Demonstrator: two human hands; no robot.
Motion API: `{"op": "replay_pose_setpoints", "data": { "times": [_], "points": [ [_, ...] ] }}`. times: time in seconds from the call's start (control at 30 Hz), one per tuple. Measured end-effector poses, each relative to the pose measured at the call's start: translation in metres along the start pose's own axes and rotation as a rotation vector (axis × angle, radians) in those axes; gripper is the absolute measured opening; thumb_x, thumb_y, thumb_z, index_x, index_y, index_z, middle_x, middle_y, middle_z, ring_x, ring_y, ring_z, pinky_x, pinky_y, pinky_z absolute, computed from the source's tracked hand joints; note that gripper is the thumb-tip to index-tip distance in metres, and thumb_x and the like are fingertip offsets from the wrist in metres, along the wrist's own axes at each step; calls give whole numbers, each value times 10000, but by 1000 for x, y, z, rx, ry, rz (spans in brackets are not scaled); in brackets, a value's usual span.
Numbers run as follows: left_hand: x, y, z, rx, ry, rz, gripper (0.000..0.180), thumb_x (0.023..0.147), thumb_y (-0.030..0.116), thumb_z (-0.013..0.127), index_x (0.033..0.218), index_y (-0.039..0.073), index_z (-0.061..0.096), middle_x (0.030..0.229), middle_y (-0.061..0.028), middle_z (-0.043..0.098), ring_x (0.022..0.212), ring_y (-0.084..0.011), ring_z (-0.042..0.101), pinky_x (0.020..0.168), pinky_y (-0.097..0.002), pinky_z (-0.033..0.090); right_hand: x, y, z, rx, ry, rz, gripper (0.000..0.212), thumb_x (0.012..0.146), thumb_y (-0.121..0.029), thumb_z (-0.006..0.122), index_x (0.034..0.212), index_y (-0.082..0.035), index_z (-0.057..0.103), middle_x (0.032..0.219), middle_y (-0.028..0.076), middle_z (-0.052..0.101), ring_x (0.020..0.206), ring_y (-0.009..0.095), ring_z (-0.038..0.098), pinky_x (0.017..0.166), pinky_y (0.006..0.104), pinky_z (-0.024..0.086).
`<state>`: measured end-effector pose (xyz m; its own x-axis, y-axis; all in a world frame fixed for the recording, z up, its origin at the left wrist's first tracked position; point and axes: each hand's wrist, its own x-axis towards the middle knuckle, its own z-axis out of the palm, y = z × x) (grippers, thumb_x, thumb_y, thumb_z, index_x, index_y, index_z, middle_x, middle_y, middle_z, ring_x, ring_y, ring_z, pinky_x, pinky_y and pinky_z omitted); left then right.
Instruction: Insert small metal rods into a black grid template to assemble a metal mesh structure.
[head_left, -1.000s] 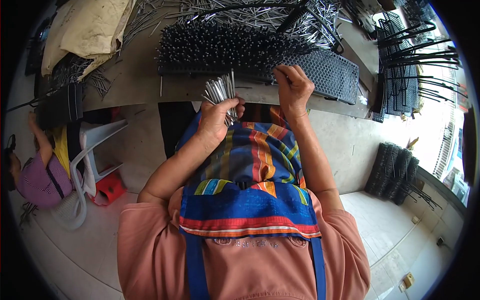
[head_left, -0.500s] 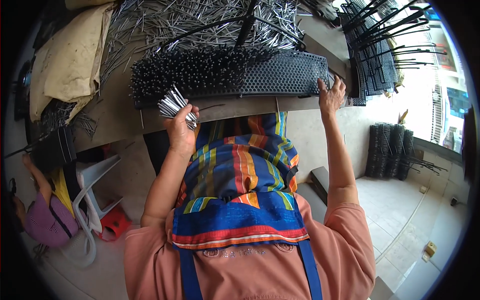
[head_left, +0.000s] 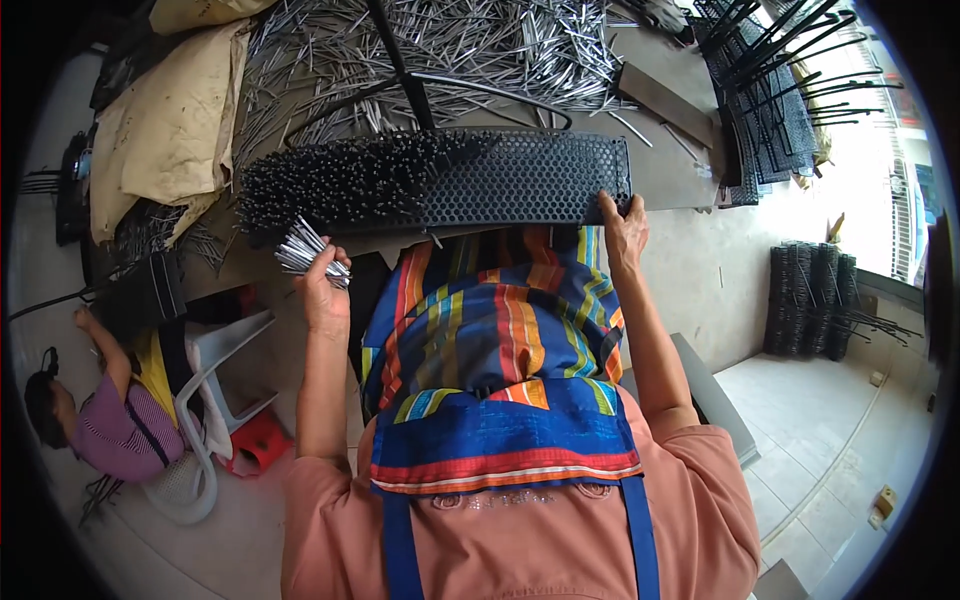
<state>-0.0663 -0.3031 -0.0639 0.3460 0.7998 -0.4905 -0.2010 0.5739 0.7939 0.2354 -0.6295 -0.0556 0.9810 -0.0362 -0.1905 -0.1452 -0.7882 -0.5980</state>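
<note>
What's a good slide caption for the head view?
Left hand holds a bundle of silvery rods; right hand touches the right end of a partly filled perforated rack.

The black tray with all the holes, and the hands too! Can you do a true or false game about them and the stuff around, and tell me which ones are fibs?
1. The left hand holds a bunch of thin metal rods. True.
2. The right hand is at the left end of the black tray. False: it is at the right end.
3. Every hole in the tray is filled. False: dark upright pieces crowd its left part, but many holes on the right are open.
4. Loose metal rods lie on the table beyond the tray. True.
5. The apron is plain white. False: it is blue with colourful stripes.
</note>
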Motion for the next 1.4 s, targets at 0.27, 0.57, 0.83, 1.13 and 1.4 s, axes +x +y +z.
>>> {"op": "replay_pose_setpoints", "data": {
  "times": [0.27, 0.57, 0.83, 1.13, 1.4],
  "points": [
    [-67, 3, 22, 197, 7, -73, 293, 831, -37, 625, 1120, 12, 619, 994, -127, 682, 718, -156, 628, 622, -311, 535, 1, 5, 0, -287, 203, -460, 628, 866, -398, 650, 1352, -56, 445, 1269, 188, 555, 1131, 379, 559, 930, 464, 443],
    [-103, -31, 156, 209, -599, -507, 239, 784, -74, 621, 1015, -16, 645, 837, -112, 684, 684, -208, 681, 605, -334, 575, -68, -86, -8, 782, -959, -24, 185, 905, -146, 653, 995, 11, 692, 723, 33, 659, 579, 61, 535, 537, 215, 405],
    [-106, -61, 173, 251, -613, -449, 239, 782, -75, 628, 1014, -30, 660, 843, -140, 706, 682, -224, 700, 571, -342, 581, -56, -62, -3, 801, -910, 50, 110, 854, -45, 692, 757, -14, 649, 590, 7, 580, 493, 57, 467, 462, 223, 342],
    [-99, -61, 181, 279, -618, -568, 371, 752, -150, 578, 1099, -19, 596, 893, -113, 690, 673, -226, 705, 556, -341, 610, -54, -64, 2, 826, -846, 225, 112, 890, -90, 679, 800, -35, 642, 588, 1, 572, 393, 50, 412, 348, 216, 249],
    [-82, -90, 137, 242, -576, -453, 378, 756, -140, 579, 1101, -4, 653, 962, -100, 709, 869, -211, 699, 732, -339, 600, -38, -63, 4, 803, -935, 103, 114, 894, -66, 667, 794, -28, 628, 612, -4, 566, 458, 47, 452, 404, 213, 315]
  ]
}}
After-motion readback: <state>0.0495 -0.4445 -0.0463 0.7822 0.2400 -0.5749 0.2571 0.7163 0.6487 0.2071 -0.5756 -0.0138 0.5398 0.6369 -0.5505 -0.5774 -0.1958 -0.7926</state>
